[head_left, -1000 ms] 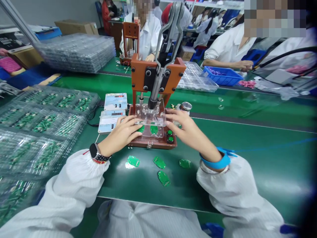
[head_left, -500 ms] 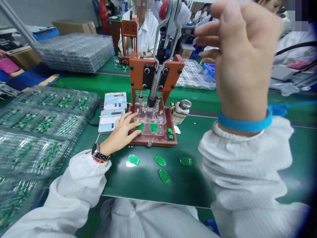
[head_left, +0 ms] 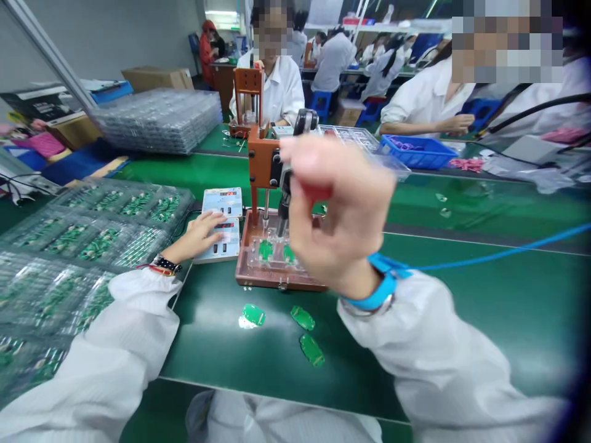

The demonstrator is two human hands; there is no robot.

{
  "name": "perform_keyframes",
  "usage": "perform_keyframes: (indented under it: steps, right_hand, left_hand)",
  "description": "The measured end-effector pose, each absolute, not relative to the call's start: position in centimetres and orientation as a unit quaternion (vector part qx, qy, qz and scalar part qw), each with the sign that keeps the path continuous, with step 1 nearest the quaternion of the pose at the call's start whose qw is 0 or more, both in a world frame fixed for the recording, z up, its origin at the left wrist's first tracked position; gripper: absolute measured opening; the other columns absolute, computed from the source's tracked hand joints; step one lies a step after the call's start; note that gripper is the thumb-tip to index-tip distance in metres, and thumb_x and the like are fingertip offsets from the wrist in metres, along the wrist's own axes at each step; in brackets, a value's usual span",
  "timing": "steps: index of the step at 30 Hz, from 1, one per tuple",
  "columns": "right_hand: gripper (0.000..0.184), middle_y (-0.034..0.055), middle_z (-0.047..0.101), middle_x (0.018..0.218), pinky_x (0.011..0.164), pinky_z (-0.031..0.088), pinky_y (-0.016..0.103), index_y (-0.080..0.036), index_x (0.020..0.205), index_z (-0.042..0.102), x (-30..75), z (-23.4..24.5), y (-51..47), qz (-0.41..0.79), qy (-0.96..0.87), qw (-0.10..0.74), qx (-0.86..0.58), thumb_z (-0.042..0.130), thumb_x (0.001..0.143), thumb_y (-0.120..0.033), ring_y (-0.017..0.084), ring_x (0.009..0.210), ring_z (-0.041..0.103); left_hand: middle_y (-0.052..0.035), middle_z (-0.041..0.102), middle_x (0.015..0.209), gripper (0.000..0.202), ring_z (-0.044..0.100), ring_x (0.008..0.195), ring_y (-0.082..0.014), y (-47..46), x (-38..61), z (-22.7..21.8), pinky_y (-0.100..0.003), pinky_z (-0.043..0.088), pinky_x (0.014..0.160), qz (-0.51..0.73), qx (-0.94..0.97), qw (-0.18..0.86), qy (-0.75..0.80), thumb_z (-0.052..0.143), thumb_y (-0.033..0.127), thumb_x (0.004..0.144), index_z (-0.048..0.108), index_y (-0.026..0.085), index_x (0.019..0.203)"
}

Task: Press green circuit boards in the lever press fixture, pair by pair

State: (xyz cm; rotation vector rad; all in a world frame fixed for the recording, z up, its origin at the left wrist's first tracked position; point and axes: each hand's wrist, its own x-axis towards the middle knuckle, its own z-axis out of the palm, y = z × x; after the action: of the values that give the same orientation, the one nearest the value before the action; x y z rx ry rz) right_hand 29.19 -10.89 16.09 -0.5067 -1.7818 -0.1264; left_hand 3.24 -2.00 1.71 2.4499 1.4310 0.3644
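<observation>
My right hand (head_left: pixel 344 209), slightly blurred, is wrapped round the red lever handle (head_left: pixel 318 192) of an orange-framed toggle press (head_left: pixel 261 161). The lever is down towards me, and my hand hides much of the press's right side. Beneath, green circuit boards (head_left: pixel 265 250) lie in the clear fixture on the brown base (head_left: pixel 258 280). My left hand (head_left: pixel 198 235) is open, fingers spread over the lower display box (head_left: pixel 231 239); an upper display box (head_left: pixel 222 198) sits behind it. Loose green boards (head_left: pixel 312 350) lie on the table in front of the base.
Clear trays full of boards (head_left: pixel 106 237) cover the left side. Stacked empty trays (head_left: pixel 159 120) stand behind them. A blue bin (head_left: pixel 415 152) is at the back right. A blue wrist cord (head_left: pixel 498 255) runs off to the right. Co-workers in white sit across the bench.
My right hand has come down from the upper right, bringing the lever down. My left hand has left the fixture for the display boxes. The view has tilted up.
</observation>
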Motion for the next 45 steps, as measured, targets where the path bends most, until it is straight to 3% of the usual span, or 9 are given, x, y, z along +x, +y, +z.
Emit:
perform_keyframes:
  steps: [5, 12, 16, 19, 21, 26, 32, 38, 45]
  right_hand:
    - [0.027, 0.0018, 0.054, 0.116, 0.108, 0.04, 0.052, -0.025, 0.102, 0.045, 28.5, 12.2, -11.5, -0.02, -0.759, 0.614, -0.217, 0.037, 0.088, -0.003, 0.021, 0.131, 0.042]
    - [0.04, 0.0046, 0.042, 0.141, 0.114, 0.029, 0.055, -0.025, 0.119, 0.044, 29.8, 13.5, -13.4, 0.073, -0.786, 0.572, -0.221, 0.044, 0.086, -0.003, 0.024, 0.139, 0.028]
    - [0.041, 0.0068, 0.048, 0.136, 0.108, 0.038, 0.048, -0.023, 0.119, 0.049, 32.7, 12.0, -14.8, 0.109, -0.777, 0.561, -0.262, 0.045, 0.085, 0.0, 0.023, 0.13, 0.042]
    - [0.022, 0.008, 0.056, 0.122, 0.097, 0.044, 0.041, -0.021, 0.1, 0.053, 35.5, 9.1, -15.7, 0.129, -0.75, 0.55, -0.345, 0.051, 0.085, -0.005, 0.022, 0.117, 0.053]
    - [0.018, 0.0067, 0.059, 0.108, 0.084, 0.047, 0.035, -0.021, 0.083, 0.046, 37.3, 7.0, -16.2, 0.143, -0.717, 0.549, -0.404, 0.06, 0.082, -0.011, 0.02, 0.102, 0.057]
    - [0.053, 0.0002, 0.044, 0.073, 0.063, 0.037, 0.028, -0.019, 0.061, 0.023, 40.5, 3.6, -17.6, 0.101, -0.692, 0.579, -0.42, 0.074, 0.073, -0.016, 0.016, 0.074, 0.048]
    - [0.057, 0.0, 0.041, 0.068, 0.061, 0.034, 0.028, -0.018, 0.059, 0.023, 41.3, 1.6, -17.8, 0.122, -0.716, 0.541, -0.424, 0.078, 0.072, -0.028, 0.016, 0.07, 0.044]
    - [0.059, 0.0031, 0.05, 0.074, 0.058, 0.039, 0.027, -0.018, 0.055, 0.028, 41.6, 1.2, -17.5, 0.122, -0.706, 0.523, -0.462, 0.078, 0.068, -0.048, 0.021, 0.076, 0.055]
    - [0.06, 0.0027, 0.05, 0.068, 0.055, 0.041, 0.026, -0.017, 0.05, 0.027, 41.6, 1.3, -17.6, 0.118, -0.714, 0.521, -0.452, 0.078, 0.067, -0.045, 0.019, 0.068, 0.055]
  left_hand:
    - [-0.0167, 0.009, 0.157, 0.101, 0.001, 0.144, -0.0355, -0.6, 3.4, 1.4, -0.057, 0.002, 0.11, 0.018, 0.867, 0.102, 0.487, 0.054, 0.069, 0.076, 0.007, 0.019, 0.152]
    - [-0.0134, 0.02, 0.156, 0.101, 0.005, 0.144, -0.0364, 0.2, 4.0, 2.5, -0.056, -0.005, 0.11, -0.007, 0.897, 0.048, 0.439, 0.059, 0.072, 0.071, 0.019, 0.024, 0.15]
    - [-0.0175, 0.009, 0.157, 0.118, 0.008, 0.143, -0.0395, 0.7, 2.9, 2.3, -0.052, 0.012, 0.112, 0.037, 0.885, 0.118, 0.448, 0.062, 0.079, 0.061, 0.013, 0.02, 0.151]
    - [-0.0176, 0.014, 0.156, 0.124, 0.014, 0.142, -0.0391, 1.1, 1.7, 1.6, -0.048, 0.014, 0.113, 0.041, 0.881, 0.177, 0.437, 0.06, 0.082, 0.058, 0.01, 0.018, 0.152]
    - [-0.0175, 0.017, 0.156, 0.125, 0.016, 0.141, -0.0397, 1.2, 1.1, 1.2, -0.048, 0.014, 0.113, 0.038, 0.878, 0.189, 0.438, 0.06, 0.083, 0.057, 0.011, 0.018, 0.151]
    - [-0.0141, 0.019, 0.156, 0.118, 0.013, 0.141, -0.0406, 1.1, 0.8, 1.5, -0.051, 0.013, 0.112, 0.028, 0.87, 0.197, 0.45, 0.061, 0.079, 0.061, 0.012, 0.023, 0.152]
    - [-0.0116, 0.018, 0.157, 0.111, 0.009, 0.142, -0.0392, 0.4, 1.1, 2.2, -0.05, 0.012, 0.112, 0.008, 0.865, 0.192, 0.464, 0.063, 0.073, 0.066, 0.012, 0.024, 0.151]
    - [-0.0141, 0.018, 0.156, 0.108, 0.007, 0.143, -0.0368, 0.1, 1.5, 2.0, -0.05, 0.009, 0.112, -0.022, 0.861, 0.152, 0.484, 0.068, 0.067, 0.068, 0.014, 0.023, 0.151]
    - [-0.0122, 0.027, 0.154, 0.094, 0.014, 0.143, -0.0334, -0.9, 2.1, 2.4, -0.054, 0.009, 0.112, -0.025, 0.877, 0.099, 0.47, 0.065, 0.062, 0.076, 0.019, 0.026, 0.15]
